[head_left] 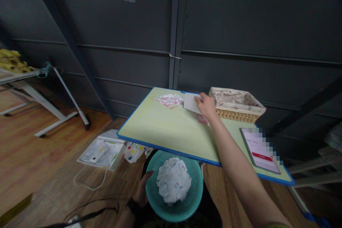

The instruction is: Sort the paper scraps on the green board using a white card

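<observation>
My left hand (143,186) grips the left rim of a round teal plastic basket (196,194), its thumb over the edge and the other fingers hidden. A heap of small torn white paper pieces (174,181) lies inside the basket, which rests at my lap. Over the yellow-green table (162,124), my right hand (206,105) is closed on a flat white card (189,102). Just left of the card is a pile of white and pink paper scraps (169,99). A pinkish patch of scraps (202,119) shows below the right hand.
Right of my hand stands a woven basket (237,114) with a cloth lining. A tablet-like device (260,151) lies near the table's right end. An open white box (103,153) with a cable sits at lower left, beside a spotted plastic bag (133,152). A dark wall (128,17) rises behind.
</observation>
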A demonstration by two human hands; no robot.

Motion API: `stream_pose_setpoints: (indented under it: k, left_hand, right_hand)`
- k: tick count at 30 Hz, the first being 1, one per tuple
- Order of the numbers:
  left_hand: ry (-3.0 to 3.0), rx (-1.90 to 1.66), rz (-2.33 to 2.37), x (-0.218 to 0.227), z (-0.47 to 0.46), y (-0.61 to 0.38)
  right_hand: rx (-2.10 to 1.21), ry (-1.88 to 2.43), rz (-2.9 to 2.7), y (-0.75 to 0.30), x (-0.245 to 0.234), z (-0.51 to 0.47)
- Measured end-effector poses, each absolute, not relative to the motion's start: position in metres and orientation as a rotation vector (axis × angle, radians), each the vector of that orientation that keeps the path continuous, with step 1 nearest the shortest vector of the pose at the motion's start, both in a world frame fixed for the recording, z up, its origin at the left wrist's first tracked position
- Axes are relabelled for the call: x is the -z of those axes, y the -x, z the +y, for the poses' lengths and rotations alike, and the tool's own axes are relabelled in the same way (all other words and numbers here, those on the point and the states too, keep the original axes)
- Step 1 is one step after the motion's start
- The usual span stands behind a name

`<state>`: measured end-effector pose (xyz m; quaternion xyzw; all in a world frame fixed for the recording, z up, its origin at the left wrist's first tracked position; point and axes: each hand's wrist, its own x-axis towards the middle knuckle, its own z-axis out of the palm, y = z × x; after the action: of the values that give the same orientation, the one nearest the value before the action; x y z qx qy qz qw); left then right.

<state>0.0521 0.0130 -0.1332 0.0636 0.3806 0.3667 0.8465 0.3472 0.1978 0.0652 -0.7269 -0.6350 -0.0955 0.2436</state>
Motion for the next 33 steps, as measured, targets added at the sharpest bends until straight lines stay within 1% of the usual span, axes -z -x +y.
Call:
stream_pose_setpoints:
  k: [6,13,21,26,33]
  left_hand:
    - [-0.135,-0.807,0.823,0.133,0.013,-0.054]
    - [-0.144,-0.788,0.799,0.134,0.012,-0.053]
    - [-0.095,-0.809,0.803,0.136,0.013,-0.053]
    - [-0.057,-0.834,0.863,0.136,0.015,-0.054]
    - [-0.028,-0.84,0.861,0.135,0.016,-0.055]
  right_hand:
    - [0.273,1.992,-1.757,-0.347,-0.066,0.197]
    - [0.181,1.942,-1.76,-0.35,-0.067,0.199]
    - [-0.074,1.697,-1.68,-0.363,-0.063,0.206]
    - [-0.023,1.649,-1.528,-0.369,-0.063,0.206]
    - [0.017,1.747,-1.631,-0.367,-0.062,0.206]
